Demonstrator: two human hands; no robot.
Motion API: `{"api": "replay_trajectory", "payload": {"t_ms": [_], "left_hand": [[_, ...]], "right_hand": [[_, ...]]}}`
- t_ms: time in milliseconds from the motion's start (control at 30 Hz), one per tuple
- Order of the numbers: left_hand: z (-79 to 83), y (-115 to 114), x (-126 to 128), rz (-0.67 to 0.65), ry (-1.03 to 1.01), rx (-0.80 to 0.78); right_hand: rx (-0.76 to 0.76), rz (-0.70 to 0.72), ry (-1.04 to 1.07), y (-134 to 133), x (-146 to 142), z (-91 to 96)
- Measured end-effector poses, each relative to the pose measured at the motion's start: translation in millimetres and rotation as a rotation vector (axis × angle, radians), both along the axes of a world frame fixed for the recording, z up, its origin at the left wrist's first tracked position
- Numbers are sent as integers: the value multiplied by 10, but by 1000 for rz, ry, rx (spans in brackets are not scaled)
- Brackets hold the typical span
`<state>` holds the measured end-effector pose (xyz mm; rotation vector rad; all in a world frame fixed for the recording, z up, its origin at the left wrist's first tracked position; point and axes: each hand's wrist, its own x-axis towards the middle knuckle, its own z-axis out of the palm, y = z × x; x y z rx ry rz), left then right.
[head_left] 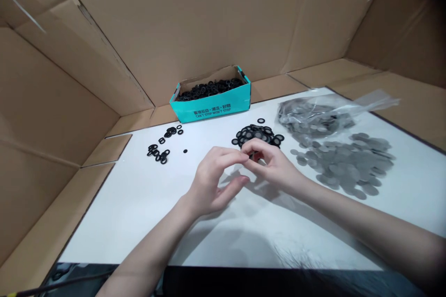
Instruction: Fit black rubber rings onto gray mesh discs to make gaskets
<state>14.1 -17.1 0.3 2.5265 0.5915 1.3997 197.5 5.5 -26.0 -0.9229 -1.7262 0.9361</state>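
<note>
Over the white tabletop, my two hands meet at the fingertips. My left hand has its thumb apart from its forefinger, and no object shows in the gap. The fingers of my right hand are curled into a pinch against the left fingertips; whatever they hold, if anything, is hidden. Just behind the right hand lies a pile of black rings with grey discs in them, partly covered by its fingers. To the right spread loose grey mesh-like discs. Several loose black rings lie to the left.
A teal box full of black rings stands at the back. A clear plastic bag of grey discs lies at the back right. One small black disc sits left of centre. Cardboard walls enclose the white table.
</note>
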Motion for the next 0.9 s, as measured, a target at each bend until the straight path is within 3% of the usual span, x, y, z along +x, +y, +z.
{"api": "replay_trajectory", "payload": {"t_ms": [100, 233, 400, 500, 600, 700, 900], "left_hand": [[49, -5, -9, 98, 35, 42], [16, 140, -150, 363, 38, 36], [-32, 455, -525, 696, 181, -144], [1, 580, -784, 922, 263, -243], [35, 641, -1014, 1193, 479, -420], [14, 680, -1181, 1243, 740, -633], [-95, 753, -1313, 1235, 797, -720]], "right_hand": [[161, -128, -70, 20, 28, 2], [257, -292, -145, 125, 116, 7], [221, -501, -141, 306, 257, -18], [203, -552, -164, 380, 320, -45], [197, -559, -237, 439, 373, -93], [198, -559, -321, 496, 415, -161], [212, -599, -379, 518, 397, -193]]}}
